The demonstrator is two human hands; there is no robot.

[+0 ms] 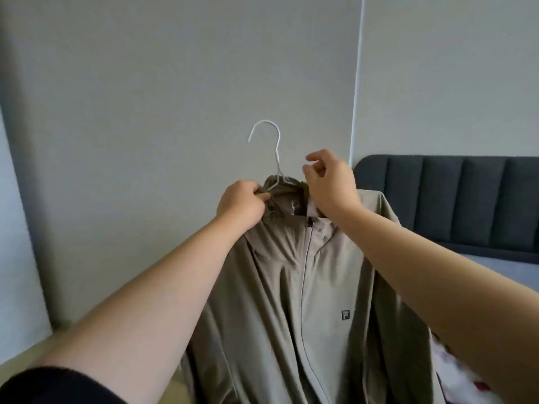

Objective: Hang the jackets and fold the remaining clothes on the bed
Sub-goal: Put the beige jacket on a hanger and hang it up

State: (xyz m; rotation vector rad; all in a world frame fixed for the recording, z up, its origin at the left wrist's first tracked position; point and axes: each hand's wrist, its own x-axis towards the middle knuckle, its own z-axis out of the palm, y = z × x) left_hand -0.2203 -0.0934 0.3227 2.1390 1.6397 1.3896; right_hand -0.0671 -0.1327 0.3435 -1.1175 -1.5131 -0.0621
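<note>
Hanging before the bed [495,266], the jacket [291,287] is gripped at the collar [287,193] by the left hand [242,204]. The right hand [329,182] is curled just beside it; whether anything is grasped cannot be told. The hanger [271,147] is tucked in the collar; if badly seated, the jacket could be shed.

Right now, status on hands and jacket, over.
Left hand grips beige jacket at collar. Right hand curled beside collar, grip unclear. White hanger in neck, hook free. No rail in view.
</note>
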